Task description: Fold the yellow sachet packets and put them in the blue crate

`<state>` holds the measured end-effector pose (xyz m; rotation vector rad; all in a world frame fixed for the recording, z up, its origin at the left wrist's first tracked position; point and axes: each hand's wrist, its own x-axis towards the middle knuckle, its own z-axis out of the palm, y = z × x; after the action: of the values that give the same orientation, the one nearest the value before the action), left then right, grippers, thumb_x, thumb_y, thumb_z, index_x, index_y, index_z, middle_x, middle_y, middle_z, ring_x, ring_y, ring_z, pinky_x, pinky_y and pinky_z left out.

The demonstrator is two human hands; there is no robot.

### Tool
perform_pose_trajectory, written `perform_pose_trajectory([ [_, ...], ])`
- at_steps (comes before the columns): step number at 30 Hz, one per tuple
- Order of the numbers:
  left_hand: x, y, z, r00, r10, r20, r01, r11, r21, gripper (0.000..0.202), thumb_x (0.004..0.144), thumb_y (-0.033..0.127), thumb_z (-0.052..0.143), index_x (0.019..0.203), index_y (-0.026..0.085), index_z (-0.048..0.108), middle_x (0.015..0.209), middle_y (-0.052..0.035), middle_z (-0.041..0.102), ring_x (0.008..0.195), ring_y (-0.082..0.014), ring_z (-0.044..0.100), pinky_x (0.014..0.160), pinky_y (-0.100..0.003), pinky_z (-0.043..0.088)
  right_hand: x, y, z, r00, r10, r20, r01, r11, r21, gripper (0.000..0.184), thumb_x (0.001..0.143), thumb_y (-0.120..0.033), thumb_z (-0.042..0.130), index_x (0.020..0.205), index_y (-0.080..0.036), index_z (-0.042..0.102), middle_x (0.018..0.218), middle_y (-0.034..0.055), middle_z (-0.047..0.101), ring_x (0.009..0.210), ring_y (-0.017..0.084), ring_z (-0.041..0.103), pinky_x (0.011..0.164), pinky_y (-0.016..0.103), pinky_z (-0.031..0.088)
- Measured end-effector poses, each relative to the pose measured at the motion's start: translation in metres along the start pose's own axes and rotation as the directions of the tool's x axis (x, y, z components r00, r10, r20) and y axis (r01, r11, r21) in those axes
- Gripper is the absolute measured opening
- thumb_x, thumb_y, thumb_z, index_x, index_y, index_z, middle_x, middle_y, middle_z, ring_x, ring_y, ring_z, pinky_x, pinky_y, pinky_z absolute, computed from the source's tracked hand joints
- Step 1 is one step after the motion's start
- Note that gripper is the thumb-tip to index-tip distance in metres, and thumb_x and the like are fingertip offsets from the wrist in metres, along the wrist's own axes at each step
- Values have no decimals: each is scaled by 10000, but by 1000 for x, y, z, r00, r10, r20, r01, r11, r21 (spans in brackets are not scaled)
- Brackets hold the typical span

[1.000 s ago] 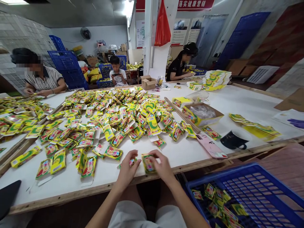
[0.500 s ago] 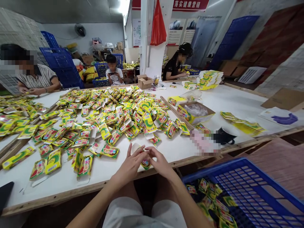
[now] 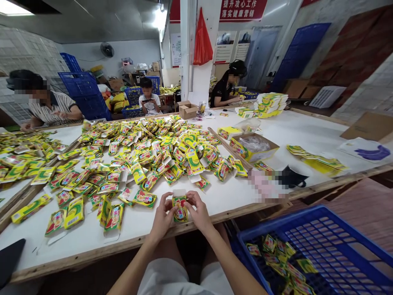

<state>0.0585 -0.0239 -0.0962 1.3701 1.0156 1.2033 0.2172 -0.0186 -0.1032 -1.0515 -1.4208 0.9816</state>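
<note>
Both of my hands grip one small yellow-green carton (image 3: 179, 208) over the near edge of the white table (image 3: 233, 196). My left hand (image 3: 161, 217) pinches its left side and my right hand (image 3: 199, 212) pinches its right side. The carton stands upright with its white top flap open. A large pile of the same flat cartons (image 3: 147, 151) covers the table just beyond my hands.
A blue plastic crate (image 3: 310, 250) at my lower right holds several folded cartons. An open cardboard box (image 3: 256, 147), a dark mug (image 3: 291, 178) and flat carton stacks (image 3: 316, 162) lie to the right. Three people sit at the far side.
My hands released the earlier carton and picked up another one. They now hold it upright between them with its top flap open.
</note>
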Motion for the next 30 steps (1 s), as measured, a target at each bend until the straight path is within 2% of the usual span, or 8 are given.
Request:
perform_pose_trajectory([
  [6, 2, -2, -9, 997, -19, 71, 16, 999, 34, 467, 815, 351, 629, 1222, 225, 437, 888, -37, 683, 777, -171, 649, 715, -284, 493, 8, 1, -12, 993, 8, 114, 3, 995, -99, 268, 840, -235, 518, 1108, -242, 527, 869, 2, 643, 720, 151, 622, 707, 291, 497],
  [11, 3, -5, -17, 994, -57, 94, 52, 997, 59, 428, 792, 347, 654, 1169, 213, 504, 871, -27, 671, 749, -163, 642, 685, -270, 492, 20, -8, -14, 982, 16, 187, 3, 995, -99, 116, 847, -272, 523, 902, -199, 594, 777, -9, 625, 726, 147, 593, 692, 268, 476],
  [15, 7, -6, -18, 999, 4, 32, -7, 994, 108, 265, 780, 360, 663, 960, 179, 592, 855, -33, 653, 796, -176, 637, 740, -298, 508, 29, -13, -4, 986, -28, 162, 51, 989, -140, 102, 824, -254, 544, 766, -190, 598, 750, -2, 619, 736, 154, 582, 721, 282, 478],
  [17, 9, -6, -16, 999, 47, -22, -46, 997, 59, 265, 775, 367, 669, 945, 181, 586, 898, -46, 656, 860, -188, 637, 778, -310, 510, 31, -12, 1, 992, -41, 122, 54, 993, -104, 79, 803, -220, 558, 857, -196, 610, 781, 0, 631, 751, 158, 598, 737, 292, 492],
  [20, 9, -5, -10, 994, 66, -83, -68, 997, -20, 344, 774, 361, 678, 1051, 196, 558, 948, -61, 667, 893, -193, 642, 785, -313, 511, 28, -11, 4, 993, -55, 101, 61, 996, -60, 226, 809, -187, 545, 1024, -218, 608, 837, 9, 656, 795, 164, 624, 764, 308, 506],
  [24, 6, 0, -6, 992, 60, -113, -52, 996, 70, 240, 799, 393, 641, 878, 167, 638, 880, -70, 680, 848, -197, 638, 785, -306, 497, 20, -17, 3, 980, -120, 161, 140, 983, -121, 117, 831, -231, 566, 862, -207, 676, 893, 45, 670, 844, 182, 616, 763, 310, 503],
  [30, 8, 4, -5, 982, 48, -180, -36, 997, 65, 221, 793, 374, 647, 868, 167, 635, 817, -38, 668, 753, -166, 617, 703, -264, 486, 24, -22, 13, 994, -93, 59, 103, 975, -195, 180, 859, -295, 543, 754, -194, 649, 740, 32, 648, 703, 170, 587, 666, 286, 472],
])
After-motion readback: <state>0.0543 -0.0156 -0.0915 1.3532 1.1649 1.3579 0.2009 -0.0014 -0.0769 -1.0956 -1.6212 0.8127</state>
